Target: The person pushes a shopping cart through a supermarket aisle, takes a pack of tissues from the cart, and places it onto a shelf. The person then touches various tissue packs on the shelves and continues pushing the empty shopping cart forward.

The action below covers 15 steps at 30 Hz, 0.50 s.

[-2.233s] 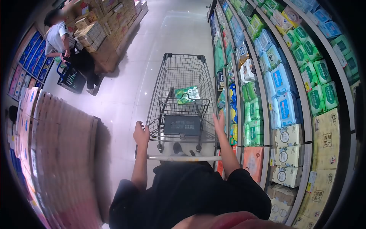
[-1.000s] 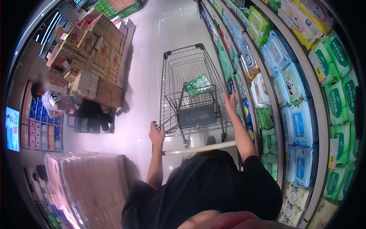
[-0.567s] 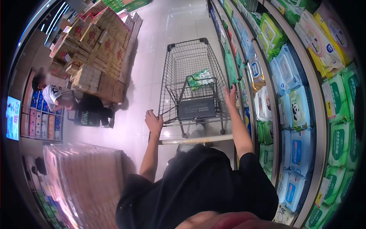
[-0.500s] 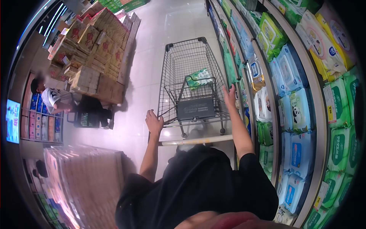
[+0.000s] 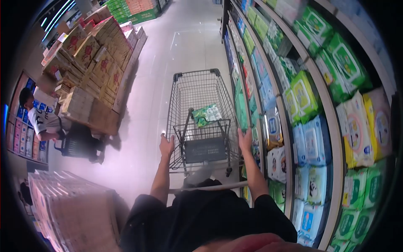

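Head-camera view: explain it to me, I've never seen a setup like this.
There is no robot here. A person wears one camera on the head, looking forward and down at their own bare hands. The left hand and right hand are near the two sides of a shopping cart, ahead of its handle bar. Neither visibly holds anything; whether they touch the cart is unclear. Inside the cart lies one green-and-white pack. Shelves of soft packs line the right; stacked cartons and another person are on the left.
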{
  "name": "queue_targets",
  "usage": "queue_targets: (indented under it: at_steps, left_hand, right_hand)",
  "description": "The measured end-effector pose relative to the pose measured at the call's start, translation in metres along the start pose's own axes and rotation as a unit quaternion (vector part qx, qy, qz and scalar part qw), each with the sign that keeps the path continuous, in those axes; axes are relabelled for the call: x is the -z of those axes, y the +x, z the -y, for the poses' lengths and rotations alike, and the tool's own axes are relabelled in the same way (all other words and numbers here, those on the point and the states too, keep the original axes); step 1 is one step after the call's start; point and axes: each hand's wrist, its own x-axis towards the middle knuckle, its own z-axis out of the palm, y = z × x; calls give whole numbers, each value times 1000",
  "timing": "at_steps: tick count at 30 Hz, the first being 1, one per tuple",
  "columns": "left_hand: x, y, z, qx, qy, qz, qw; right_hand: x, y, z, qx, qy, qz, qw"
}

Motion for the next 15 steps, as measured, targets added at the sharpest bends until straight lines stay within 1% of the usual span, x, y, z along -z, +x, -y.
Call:
queue_targets:
  at_steps: [1, 2, 3, 4, 5, 6, 7, 8, 10, 11, 14, 15]
  left_hand:
    - [-5, 10, 3, 0, -8, -6, 1000]
    - [-9, 20, 8, 33, -69, 6, 997]
    - [-12, 33, 10, 66, -126, 20, 990]
    - [-13, 44, 6, 66, -126, 19, 990]
    - [-13, 51, -2, 58, -157, 14, 986]
    - [-9, 56, -15, 50, -188, 10, 981]
    - [5, 60, -38, 68, -213, 26, 974]
    - [2, 73, -39, 68, -211, 32, 975]
    - [-5, 100, -36, 118, -344, 11, 932]
    - [-5, 115, -35, 120, -330, 38, 935]
    - [-25, 157, -22, 107, -335, 54, 934]
    - [-25, 168, -26, 111, -328, 60, 936]
  right_hand:
    - [-20, 19, -20, 27, 10, -23, 999]
    - [-14, 29, -3, 35, 11, -24, 999]
    - [-2, 33, 20, -27, 88, 31, 995]
    - [2, 36, 38, -93, 163, 87, 978]
    - [-6, 45, 40, -94, 164, 88, 978]
    - [-13, 56, 40, -73, 178, 80, 978]
    - [-18, 62, 41, -54, 189, 71, 978]
    - [-23, 67, 43, -59, 188, 69, 978]
    - [-33, 86, 53, -72, 196, 65, 976]
    - [-39, 95, 59, -68, 196, 65, 976]
    - [-70, 126, 57, -76, 175, 62, 980]
    - [-88, 146, 38, -104, 120, 71, 985]
